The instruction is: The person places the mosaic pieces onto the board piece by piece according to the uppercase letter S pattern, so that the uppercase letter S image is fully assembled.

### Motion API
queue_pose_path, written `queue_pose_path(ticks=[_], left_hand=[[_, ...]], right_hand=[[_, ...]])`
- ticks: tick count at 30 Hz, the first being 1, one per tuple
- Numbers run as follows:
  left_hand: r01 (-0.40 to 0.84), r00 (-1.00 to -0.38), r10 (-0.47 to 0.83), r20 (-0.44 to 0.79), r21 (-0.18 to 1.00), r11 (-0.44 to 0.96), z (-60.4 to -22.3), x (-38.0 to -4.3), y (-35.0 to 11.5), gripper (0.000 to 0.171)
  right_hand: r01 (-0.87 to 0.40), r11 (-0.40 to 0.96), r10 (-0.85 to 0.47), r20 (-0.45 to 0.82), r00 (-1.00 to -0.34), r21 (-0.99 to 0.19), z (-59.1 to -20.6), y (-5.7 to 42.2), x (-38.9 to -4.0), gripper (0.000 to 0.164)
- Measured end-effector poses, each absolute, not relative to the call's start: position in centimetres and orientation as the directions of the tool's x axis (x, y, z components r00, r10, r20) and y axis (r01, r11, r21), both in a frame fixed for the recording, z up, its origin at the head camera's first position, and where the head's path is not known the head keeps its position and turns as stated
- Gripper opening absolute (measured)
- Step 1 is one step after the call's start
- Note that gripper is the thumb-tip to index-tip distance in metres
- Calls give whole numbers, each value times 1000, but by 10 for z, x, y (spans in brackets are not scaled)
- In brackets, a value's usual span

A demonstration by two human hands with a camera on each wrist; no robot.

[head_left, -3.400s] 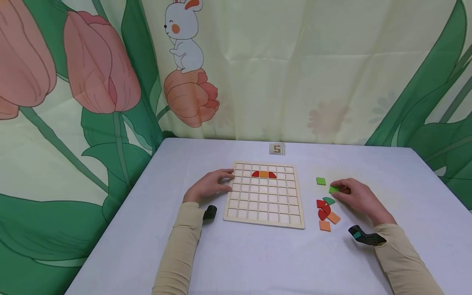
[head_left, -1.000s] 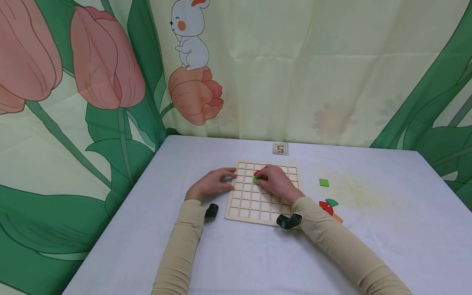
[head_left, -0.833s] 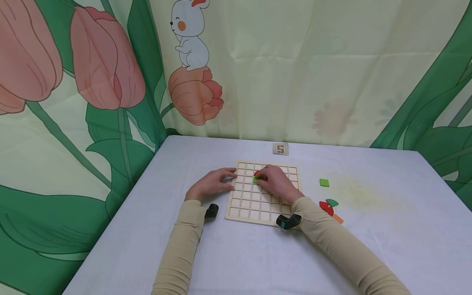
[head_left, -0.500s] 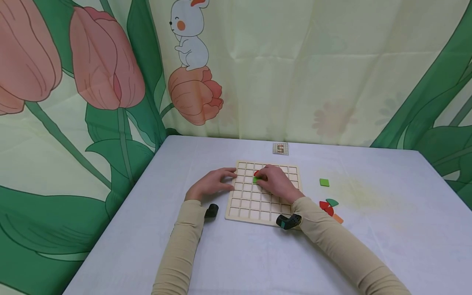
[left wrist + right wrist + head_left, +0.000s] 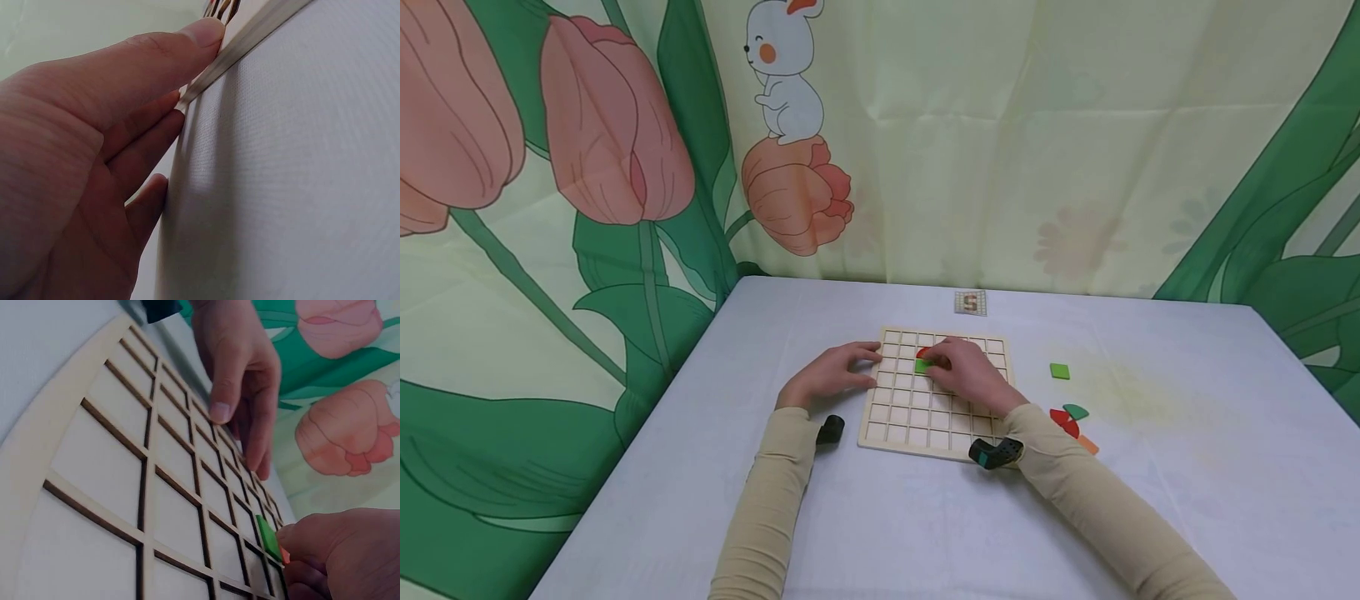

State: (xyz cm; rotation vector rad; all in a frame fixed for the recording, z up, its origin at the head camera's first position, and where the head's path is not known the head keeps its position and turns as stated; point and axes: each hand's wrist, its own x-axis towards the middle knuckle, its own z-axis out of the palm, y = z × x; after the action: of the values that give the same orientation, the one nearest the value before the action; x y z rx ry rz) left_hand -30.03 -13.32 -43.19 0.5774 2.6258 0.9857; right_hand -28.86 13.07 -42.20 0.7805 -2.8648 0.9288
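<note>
A pale wooden grid board (image 5: 898,442) lies on the table. My right hand (image 5: 967,375) is over its upper middle, fingers curled, with thumb and fingertips at the right side of a green square tile (image 5: 922,366). In the right wrist view the thumb tip meets that green tile (image 5: 268,537) low against the grid. Just above it in the head view shows a red quarter-round tile (image 5: 922,352); the row to its right is hidden by my hand. My left hand (image 5: 827,373) rests at the board's left edge, fingers spread, thumb tip against the wooden rim (image 5: 250,40).
Right of the board lie another green square tile (image 5: 1060,372), a dark green quarter-round tile (image 5: 1076,412), several red tiles (image 5: 1066,423) and an orange tile (image 5: 1088,445). A small patterned card (image 5: 971,302) lies behind the board. A printed curtain (image 5: 955,167) hangs at the table's back.
My right hand has carried a green tile from the right-hand pile onto the board below the red one. In the last half second it shifts slightly right, uncovering more of the tile.
</note>
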Motion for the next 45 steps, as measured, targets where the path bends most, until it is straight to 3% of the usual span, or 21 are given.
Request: queue_pose_path(ticks=[15, 25, 34, 45], left_hand=[[242, -893, 432, -124, 677, 695, -432, -299, -131, 48], [232, -895, 428, -123, 692, 683, -433, -299, -132, 49], [226, -897, 422, -128, 689, 689, -432, -299, -131, 49], [221, -897, 423, -130, 696, 683, -432, -298, -132, 49]], right_hand=[[-257, 726, -249, 104, -963, -638, -407, 217, -269, 31], [-76, 779, -134, -47, -990, -622, -410, 291, -245, 42], [-137, 796, -264, -135, -955, -589, -413, 325, -229, 38], [-228, 778, -348, -99, -932, -585, -421, 327, -226, 36]])
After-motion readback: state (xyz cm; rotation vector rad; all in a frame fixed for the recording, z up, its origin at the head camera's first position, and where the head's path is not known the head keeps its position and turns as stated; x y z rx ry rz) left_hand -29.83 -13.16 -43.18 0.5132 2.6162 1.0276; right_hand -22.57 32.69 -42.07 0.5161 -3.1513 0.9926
